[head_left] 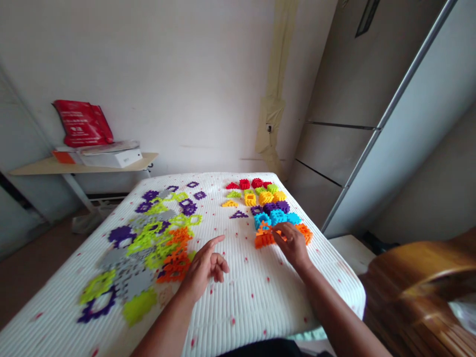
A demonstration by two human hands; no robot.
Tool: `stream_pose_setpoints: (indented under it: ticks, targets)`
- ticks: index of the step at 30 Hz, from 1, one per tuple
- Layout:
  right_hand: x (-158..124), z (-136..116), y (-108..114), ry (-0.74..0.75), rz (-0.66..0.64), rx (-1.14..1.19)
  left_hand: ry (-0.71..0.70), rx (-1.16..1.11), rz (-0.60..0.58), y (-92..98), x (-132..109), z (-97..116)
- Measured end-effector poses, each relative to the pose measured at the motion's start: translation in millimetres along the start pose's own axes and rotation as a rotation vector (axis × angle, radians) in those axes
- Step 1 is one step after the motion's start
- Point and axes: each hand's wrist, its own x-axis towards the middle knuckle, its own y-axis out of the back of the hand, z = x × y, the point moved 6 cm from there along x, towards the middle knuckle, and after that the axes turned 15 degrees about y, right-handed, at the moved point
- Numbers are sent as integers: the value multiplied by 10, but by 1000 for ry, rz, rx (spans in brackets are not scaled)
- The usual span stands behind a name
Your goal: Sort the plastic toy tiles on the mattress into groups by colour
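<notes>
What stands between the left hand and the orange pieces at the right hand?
Nothing visible. Only bare white cover lies between the left hand and the orange pieces that the right hand touches.

Home bedroom, as far as I can tell from my feed.
I see a bed w/ white quilted mattress (253, 292) as the work surface, tall grey wardrobe doors (357, 99) on the rt, a wooden chair (420, 277) by the bed, a small side table (82, 166) w/ red bag (82, 123) & white box (111, 157), and a plain white wall (186, 74). Plastic toy tiles (156, 238) lie spread on the bed.
</notes>
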Motion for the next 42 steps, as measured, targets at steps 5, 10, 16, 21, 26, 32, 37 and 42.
stream_pose_setpoints:
  ticks: [5,10,16,21,26,32,37,42]
  targets:
    - [-65,152,-27,-40,-19,-38,22,-26,-17,16,15,-3]
    - [-72,118,-92,-15,-70,-83,22,-30,-32,-2,-4,13]
    - [-79,97,-108,19,-71,-91,26,-18,-16,-6,-8,8]
    - [-80,94,-121,30,-79,-89,30,-25,-5,0,-2,6]
    - [-85,92,-142,37,-102,-95,32,-24,-13,-7,-4,10]
    - [-101,109,-150,29,-97,-89,20,-27,-18,-8,-15,17]
    - [-107,125,-144,19,-75,-74,27,-26,-18,3,0,-2]
    - [-100,105,-141,18,-93,-72,32,-29,-23,6,10,-12]
